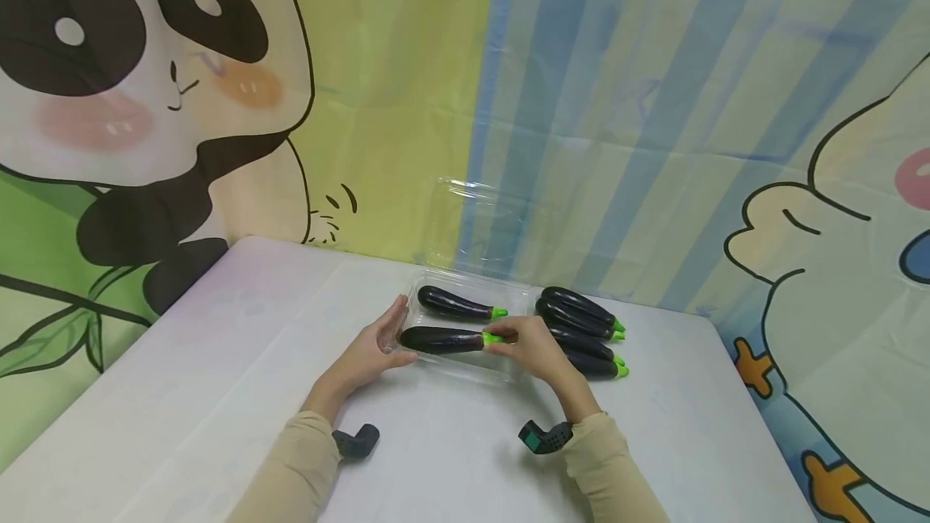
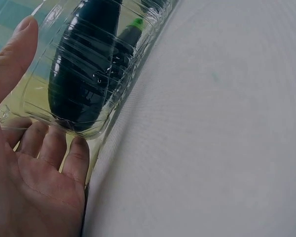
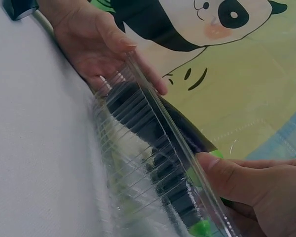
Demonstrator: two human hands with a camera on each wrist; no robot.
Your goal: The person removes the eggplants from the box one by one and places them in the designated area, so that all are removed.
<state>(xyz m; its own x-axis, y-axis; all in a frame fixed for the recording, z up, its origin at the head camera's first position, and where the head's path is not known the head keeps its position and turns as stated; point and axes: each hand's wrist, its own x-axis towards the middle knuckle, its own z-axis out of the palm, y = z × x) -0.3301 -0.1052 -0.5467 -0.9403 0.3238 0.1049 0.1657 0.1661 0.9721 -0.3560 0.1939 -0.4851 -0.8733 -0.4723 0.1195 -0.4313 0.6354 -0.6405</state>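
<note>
A clear plastic box [image 1: 465, 367] stands on the table with its lid [image 1: 475, 220] raised at the back. Inside it, toward the back, lies a dark purple eggplant [image 1: 454, 303] with a green stem end. My right hand [image 1: 534, 349] pinches the green end of a second eggplant [image 1: 441, 339], which lies along the front of the box. Around the box's left end, my left hand [image 1: 372, 355] holds it, thumb in front and fingers at the far side. In the left wrist view, several left fingertips [image 2: 79, 153] meet the box's end wall.
Several more eggplants [image 1: 577, 317] lie side by side just right of the box, partly hidden behind the right hand. The white table [image 1: 218, 394] ends at a printed cloth wall [image 1: 392, 103] behind. Each wrist wears a dark device [image 1: 356, 441].
</note>
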